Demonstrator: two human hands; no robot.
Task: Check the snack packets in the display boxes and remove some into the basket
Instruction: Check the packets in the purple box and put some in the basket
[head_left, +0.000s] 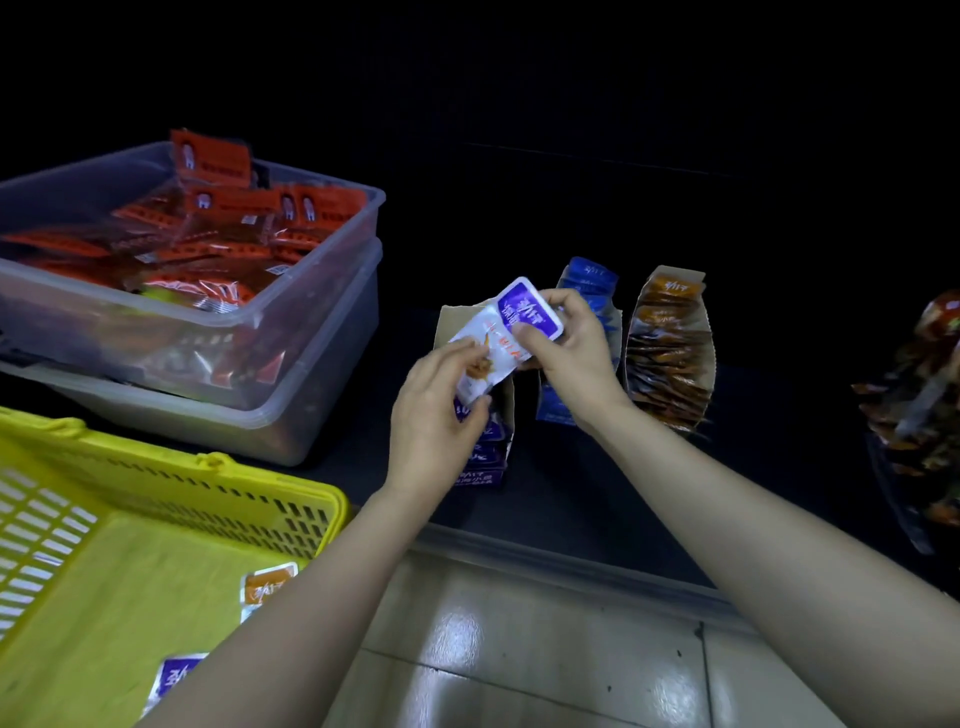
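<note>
- Above the purple display box (483, 460), both hands hold one purple-and-white packet (506, 332); the left hand (436, 410) pinches its lower end, and the right hand (566, 343) clamps thumb and fingers on its top edge.
- Step in hand, as I judge it: checking this packet.
- If rejected, it needs carrying left and down into the yellow basket (291, 499), where two packets lie.
- It looks flat and glossy, with a purple header and a white body.

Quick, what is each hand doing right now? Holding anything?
Left hand: holds the lower end of the purple-and-white snack packet.
Right hand: pinches the purple top end of the same packet.
</note>
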